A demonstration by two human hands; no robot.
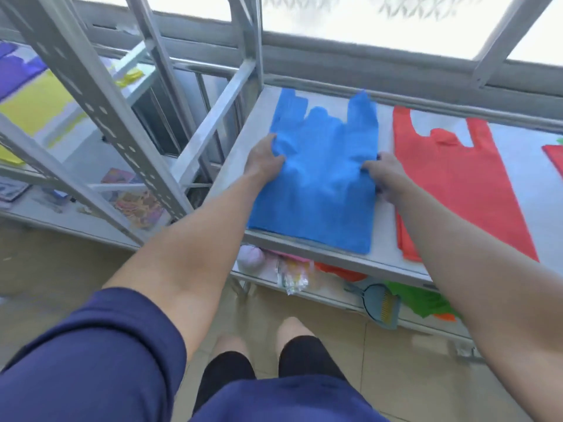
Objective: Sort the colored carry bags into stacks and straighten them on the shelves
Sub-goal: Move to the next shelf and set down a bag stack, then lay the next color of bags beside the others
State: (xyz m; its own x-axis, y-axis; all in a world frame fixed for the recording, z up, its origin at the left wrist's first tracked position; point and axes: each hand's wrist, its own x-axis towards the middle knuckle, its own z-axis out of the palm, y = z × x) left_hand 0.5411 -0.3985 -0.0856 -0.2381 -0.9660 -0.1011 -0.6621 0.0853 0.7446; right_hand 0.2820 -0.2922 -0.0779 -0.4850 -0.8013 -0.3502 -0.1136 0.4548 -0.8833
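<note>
View: head camera, looking down at both forearms and a metal shelf (304, 243) under a window.
Blue bags (316, 184): flat stack at the left end of the shelf top, handles toward the window, bottom edge at the front rim.
Left hand (263, 159): fingers curled onto the stack's left edge, gripping it; the fabric puckers there.
Right hand (385, 175): clasps the stack's right edge, fingers bent round it; fingertips blurred.
Red bags (451, 184): second flat stack just beside the blue one on the right, not touching it, handles toward the window.
Lower shelf: green bags (417, 300) crumpled, a dustpan (382, 303) just left of them, small packets further left.
Rack (100, 111): separate unit on the left; yellow bags (33, 108) lie on it, purple bags (15, 68) behind them.
</note>
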